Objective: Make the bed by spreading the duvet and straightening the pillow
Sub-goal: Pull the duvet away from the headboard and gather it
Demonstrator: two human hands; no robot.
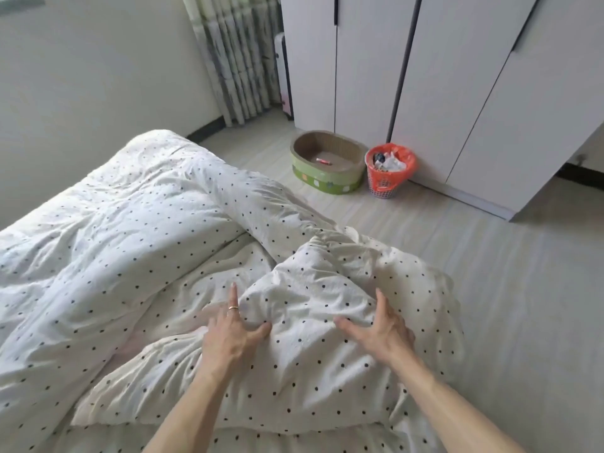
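Observation:
A white pillow with small black dots lies bunched at the near right corner of the bed. My left hand, with a ring on one finger, presses the left side of its raised hump, thumb and fingers spread around a fold. My right hand rests on the hump's right side with fingers apart. The duvet, in the same dotted cloth, lies crumpled in a long ridge across the left and middle of the bed, running toward the far end.
Pale floor runs along the bed's right side. A green oval cardboard tray and an orange waste basket stand by the white wardrobe. A curtain hangs at the back; a wall borders the bed's left.

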